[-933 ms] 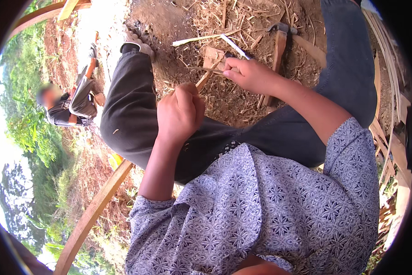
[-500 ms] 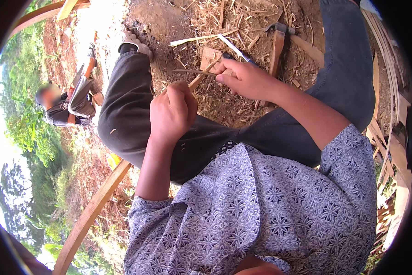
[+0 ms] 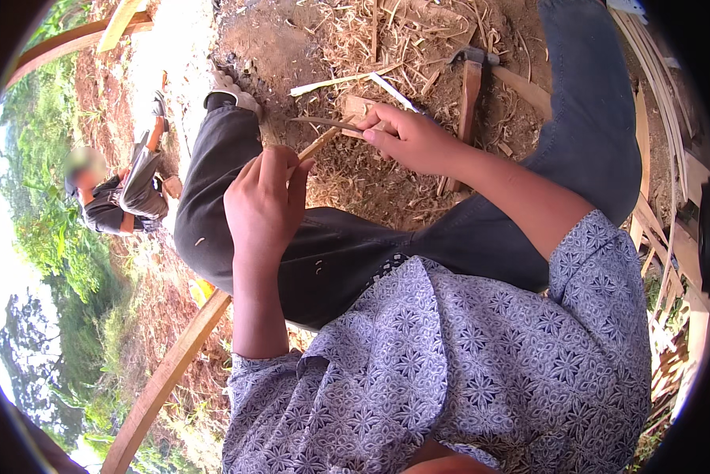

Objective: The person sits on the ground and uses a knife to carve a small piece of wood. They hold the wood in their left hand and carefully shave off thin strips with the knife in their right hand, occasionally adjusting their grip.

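My left hand (image 3: 264,201) is closed around the lower end of a slim wooden stick (image 3: 317,144), which slants up and to the right. In my right hand (image 3: 410,141) is a knife (image 3: 317,122) with a thin, dark, slightly curved blade pointing left. Its handle is hidden by my fingers. The blade crosses the stick near the upper end; whether it is biting into the wood I cannot tell. Beyond the hands, a pale wood block (image 3: 358,104) lies on the ground, partly covered by my right hand.
A hammer (image 3: 469,95) rests among wood shavings (image 3: 355,39) and a pale strip (image 3: 331,84). My dark-trousered legs frame the work spot. Planks (image 3: 691,229) are piled at the right. A curved timber (image 3: 165,371) stands at left; farther off, another person (image 3: 106,197) sits.
My left hand has shifted left and slightly down, baring more of the stick. The right hand, with the knife, has moved slightly left.
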The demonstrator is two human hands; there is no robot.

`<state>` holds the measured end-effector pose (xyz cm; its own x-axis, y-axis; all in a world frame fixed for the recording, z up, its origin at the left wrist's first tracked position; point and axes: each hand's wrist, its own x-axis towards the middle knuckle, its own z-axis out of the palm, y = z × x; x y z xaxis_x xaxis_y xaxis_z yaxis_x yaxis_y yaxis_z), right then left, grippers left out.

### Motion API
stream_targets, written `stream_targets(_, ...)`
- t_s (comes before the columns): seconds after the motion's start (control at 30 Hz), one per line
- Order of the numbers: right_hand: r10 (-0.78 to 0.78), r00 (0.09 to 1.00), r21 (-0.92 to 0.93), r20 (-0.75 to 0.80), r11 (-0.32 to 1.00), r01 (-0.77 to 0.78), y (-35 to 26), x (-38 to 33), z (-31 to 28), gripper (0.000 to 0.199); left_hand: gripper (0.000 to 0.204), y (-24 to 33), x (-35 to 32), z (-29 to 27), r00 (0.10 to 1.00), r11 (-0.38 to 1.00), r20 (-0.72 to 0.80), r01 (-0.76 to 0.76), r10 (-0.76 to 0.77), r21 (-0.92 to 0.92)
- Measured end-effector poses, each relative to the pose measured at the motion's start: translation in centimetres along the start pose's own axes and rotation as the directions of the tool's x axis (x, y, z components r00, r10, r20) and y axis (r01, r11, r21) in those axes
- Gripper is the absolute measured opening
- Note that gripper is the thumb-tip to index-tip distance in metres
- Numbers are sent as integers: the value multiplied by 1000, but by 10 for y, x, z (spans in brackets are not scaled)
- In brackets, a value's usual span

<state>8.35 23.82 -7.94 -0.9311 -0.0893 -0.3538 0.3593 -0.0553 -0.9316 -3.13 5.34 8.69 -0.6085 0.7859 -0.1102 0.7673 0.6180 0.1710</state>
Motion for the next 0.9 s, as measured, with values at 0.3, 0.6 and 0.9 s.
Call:
stream_targets(0.3,16,1000,-35,7,999,-16,-20,-1,12,27,24,-3,9,23,1000,994,-4,-26,26,-103)
stream_targets(0.6,8,999,-120,-38,993,-13,-14,-2,15,22,26,8,-1,29,1000,995,21,14,-12,-94)
stream_targets(0.9,137,990,-143,-18,980,-138,12,10,4,28,26,10,2,30,1000,993,16,-13,15,-114)
